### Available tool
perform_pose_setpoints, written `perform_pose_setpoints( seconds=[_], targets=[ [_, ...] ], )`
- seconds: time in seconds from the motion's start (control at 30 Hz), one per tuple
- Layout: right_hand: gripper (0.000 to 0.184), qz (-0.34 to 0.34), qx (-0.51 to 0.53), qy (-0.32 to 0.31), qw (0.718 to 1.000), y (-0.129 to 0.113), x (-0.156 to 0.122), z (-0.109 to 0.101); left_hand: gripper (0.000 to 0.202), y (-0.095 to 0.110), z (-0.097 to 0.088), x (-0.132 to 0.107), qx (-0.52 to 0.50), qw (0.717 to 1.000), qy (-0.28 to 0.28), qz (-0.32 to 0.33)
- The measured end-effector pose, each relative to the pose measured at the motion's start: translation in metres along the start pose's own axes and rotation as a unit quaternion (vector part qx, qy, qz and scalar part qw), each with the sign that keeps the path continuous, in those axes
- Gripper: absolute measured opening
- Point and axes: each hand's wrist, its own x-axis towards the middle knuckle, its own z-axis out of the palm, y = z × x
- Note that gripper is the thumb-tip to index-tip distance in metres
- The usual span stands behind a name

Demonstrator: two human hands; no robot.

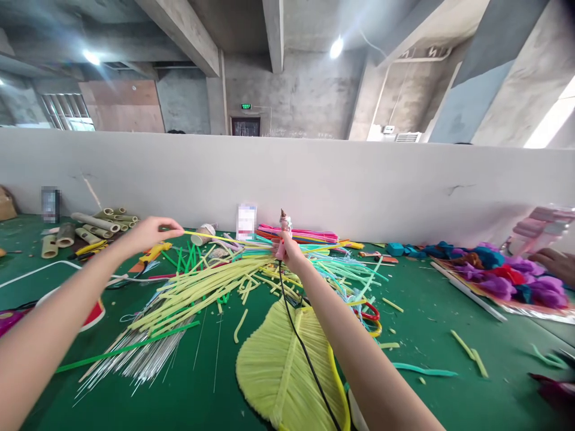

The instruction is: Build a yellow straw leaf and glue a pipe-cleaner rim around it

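Observation:
My left hand, reaching out at the left, pinches the end of a thin yellow pipe cleaner that runs right toward my other hand. My right hand is closed around a pink hot glue gun, its nozzle pointing up. A black cord trails from the gun over a large yellow-green leaf made of pipe cleaners. Beneath and between both hands spreads a loose pile of yellow-green pipe cleaners. Whether the yellow strand touches the gun, I cannot tell.
Silver wires lie at the left front. Bamboo pieces and a yellow utility knife sit behind. Scissors lie beside the leaf. At right are purple and red fuzzy pieces and another person's hand. A white partition stands behind.

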Motion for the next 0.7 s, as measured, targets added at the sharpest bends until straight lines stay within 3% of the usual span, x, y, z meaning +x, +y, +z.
perform_pose_setpoints(
  seconds=[0.1,0.17,0.27,0.37,0.47,0.57,0.63,0.7],
  targets=[
    [0.034,0.005,0.002,-0.002,1.0,-0.003,-0.003,0.0,0.04,-0.01,-0.056,-0.026,-0.015,1.0,-0.019,-0.017],
    [0.035,0.013,0.003,-0.007,1.0,-0.004,-0.005,-0.001,0.049,-0.02,-0.084,-0.045,-0.111,0.991,0.011,-0.074],
    [0.029,0.016,0.016,-0.023,0.999,-0.01,-0.014,-0.004,0.056,-0.032,-0.102,-0.07,-0.286,0.946,0.131,-0.076],
    [0.023,-0.004,0.047,-0.043,0.998,-0.024,-0.03,-0.007,0.052,-0.031,-0.091,-0.086,-0.374,0.914,0.132,-0.081],
    [0.019,-0.032,0.086,-0.058,0.994,-0.047,-0.055,-0.012,0.057,-0.02,-0.063,-0.099,-0.379,0.914,0.088,-0.118],
    [0.021,-0.054,0.111,-0.053,0.991,-0.075,-0.087,-0.025,0.059,-0.009,-0.037,-0.114,-0.281,0.949,-0.023,-0.139],
    [0.022,-0.058,0.118,-0.05,0.99,-0.093,-0.113,-0.04,0.054,-0.007,-0.027,-0.124,-0.177,0.971,-0.127,-0.101],
    [0.023,-0.072,0.107,-0.057,0.99,-0.109,-0.14,-0.06,0.057,-0.009,-0.023,-0.131,-0.091,0.971,-0.209,-0.065]
  ],
)
